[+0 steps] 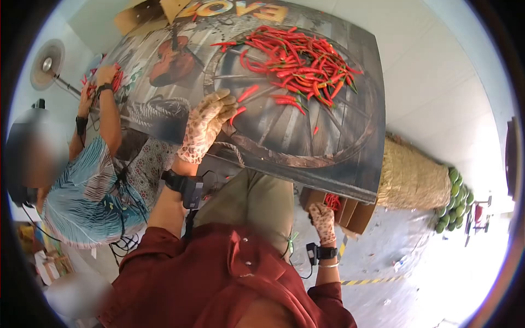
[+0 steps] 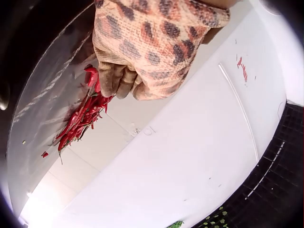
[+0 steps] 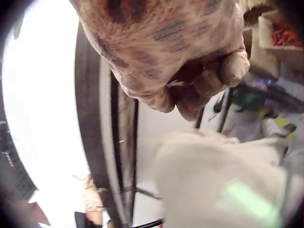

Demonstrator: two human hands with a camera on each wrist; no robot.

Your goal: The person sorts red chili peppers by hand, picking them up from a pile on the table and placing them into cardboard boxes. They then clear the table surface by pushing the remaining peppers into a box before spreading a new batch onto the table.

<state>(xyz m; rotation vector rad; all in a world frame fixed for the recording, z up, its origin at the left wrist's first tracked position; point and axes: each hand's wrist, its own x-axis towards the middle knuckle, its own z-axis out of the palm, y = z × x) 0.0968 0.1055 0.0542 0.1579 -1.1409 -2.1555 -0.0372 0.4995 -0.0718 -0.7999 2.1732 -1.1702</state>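
Note:
My left hand (image 1: 208, 123), in a spotted glove with soiled fingers, is over the table's near edge with its fingers extended. Two loose red chillies (image 1: 248, 93) lie close by its fingertips. Beyond them spreads a big pile of red chillies (image 1: 298, 60), some with green stems. The left wrist view shows the glove's fingertips overlapping the chilli pile (image 2: 83, 116). Below the table's right corner, my right hand (image 1: 322, 223), gloved alike, is beside a cardboard box (image 1: 355, 213) with red chillies (image 1: 332, 201) in it. Its fingers (image 3: 209, 83) are loosely bent, with nothing visible in them.
Another person (image 1: 104, 186) sits at left, both hands around red chillies (image 1: 116, 79). An open carton (image 1: 147, 16) stands on the printed table (image 1: 257, 145) at the far left. At right are a straw-coloured bundle (image 1: 413, 175) and green round fruit (image 1: 455, 202).

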